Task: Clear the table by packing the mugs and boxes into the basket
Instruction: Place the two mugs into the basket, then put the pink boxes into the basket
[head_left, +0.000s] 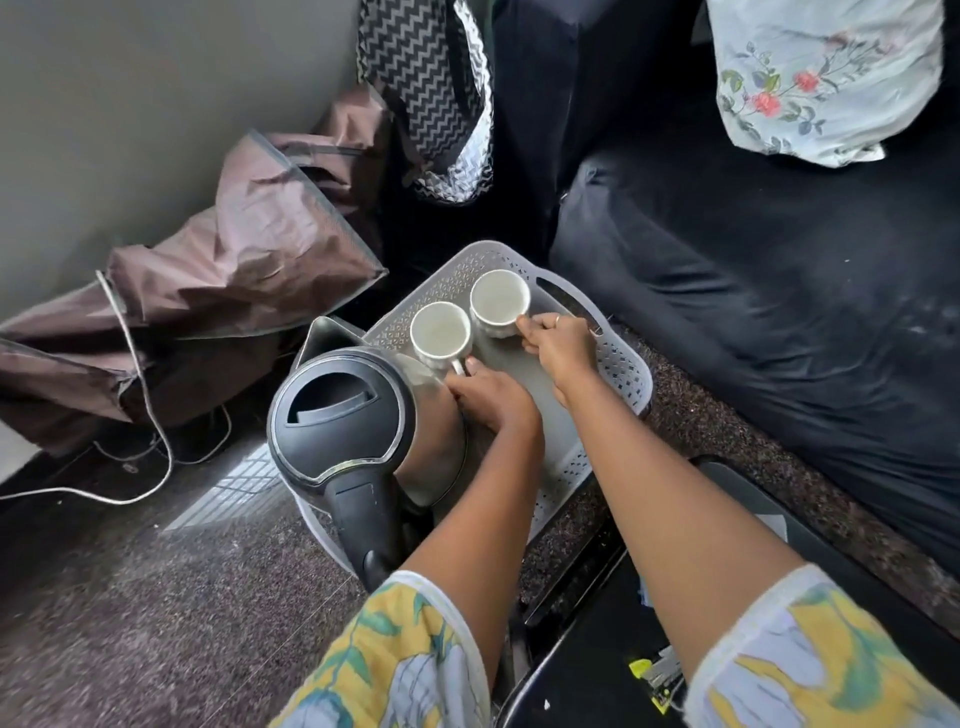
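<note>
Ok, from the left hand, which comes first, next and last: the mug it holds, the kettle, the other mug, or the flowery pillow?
From the left hand:
1. Near mug, its handle in that hand.
2. Kettle, right beside it on the left.
3. Far mug, farther back in the basket, held by the right hand.
4. Flowery pillow, far off at top right.

mugs (470, 322) side by side in basket (621, 371) | kettle (358, 441) left

Head camera looks steeply down (close) over basket (621, 371).
</note>
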